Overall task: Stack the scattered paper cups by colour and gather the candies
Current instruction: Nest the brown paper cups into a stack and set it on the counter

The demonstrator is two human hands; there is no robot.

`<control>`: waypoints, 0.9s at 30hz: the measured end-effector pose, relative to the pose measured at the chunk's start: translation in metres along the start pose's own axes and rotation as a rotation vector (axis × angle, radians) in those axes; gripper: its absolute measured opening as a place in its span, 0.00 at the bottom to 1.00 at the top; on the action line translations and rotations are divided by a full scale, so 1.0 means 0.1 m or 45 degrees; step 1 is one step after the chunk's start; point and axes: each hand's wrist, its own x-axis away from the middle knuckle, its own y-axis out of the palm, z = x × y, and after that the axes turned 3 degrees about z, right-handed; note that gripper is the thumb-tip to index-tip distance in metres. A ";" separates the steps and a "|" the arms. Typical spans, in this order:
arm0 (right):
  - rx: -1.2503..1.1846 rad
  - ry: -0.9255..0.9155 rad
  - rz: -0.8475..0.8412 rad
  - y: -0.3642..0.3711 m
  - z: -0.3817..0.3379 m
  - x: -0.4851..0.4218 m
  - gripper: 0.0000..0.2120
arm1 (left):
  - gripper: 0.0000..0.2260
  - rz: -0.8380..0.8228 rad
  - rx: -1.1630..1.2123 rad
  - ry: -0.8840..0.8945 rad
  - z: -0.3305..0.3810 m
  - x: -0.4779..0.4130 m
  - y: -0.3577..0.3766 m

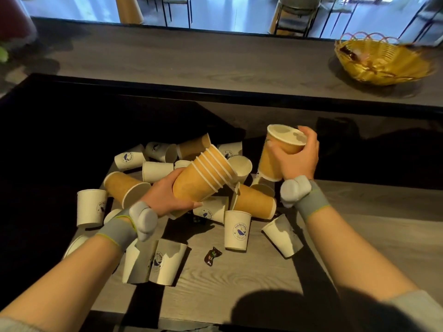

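Note:
My left hand [165, 195] grips a tilted stack of several brown paper cups [203, 178] above the pile, mouths pointing up and right. To its right, my right hand [297, 159] holds a single brown cup [278, 152] upright, fingers curled round its rim. Below lie more brown cups, one on its side at the left [124, 188] and one at the centre [254, 202]. White printed cups are scattered around, one upright [237, 230], one at the left [90, 208]. A dark wrapped candy [212, 255] lies on the grey wooden table [239, 279].
A golden wicker basket [383, 63] holding something dark sits on the raised counter [191, 58] at the far right. A black ledge [215, 92] separates counter and table. The left part of the table lies in deep shadow. Chairs stand beyond the counter.

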 end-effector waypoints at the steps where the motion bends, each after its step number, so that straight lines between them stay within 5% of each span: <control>1: -0.209 0.131 0.059 0.05 -0.09 0.05 0.31 | 0.43 -0.002 0.009 0.012 0.04 0.00 0.00; 4: -0.683 0.535 0.000 0.20 -0.22 0.23 0.25 | 0.42 -0.065 0.026 0.054 0.14 0.01 0.02; 9: -0.356 0.380 -0.852 0.24 -0.17 0.51 0.18 | 0.42 -0.041 0.104 0.044 0.25 0.03 0.00; 13: -0.233 0.312 -1.000 0.32 -0.27 0.41 0.25 | 0.41 -0.052 0.049 0.088 0.26 0.08 -0.03; 21: -0.219 0.382 -1.263 0.33 -0.19 0.50 0.21 | 0.43 -0.131 0.031 0.017 0.11 0.27 -0.03; 24: 0.260 -0.056 -1.049 0.20 0.08 0.41 0.20 | 0.41 -0.002 0.082 -0.042 0.07 0.32 -0.08; 27: 0.918 -0.327 -1.174 0.18 0.37 0.35 0.29 | 0.41 0.171 0.217 -0.128 0.04 0.38 -0.13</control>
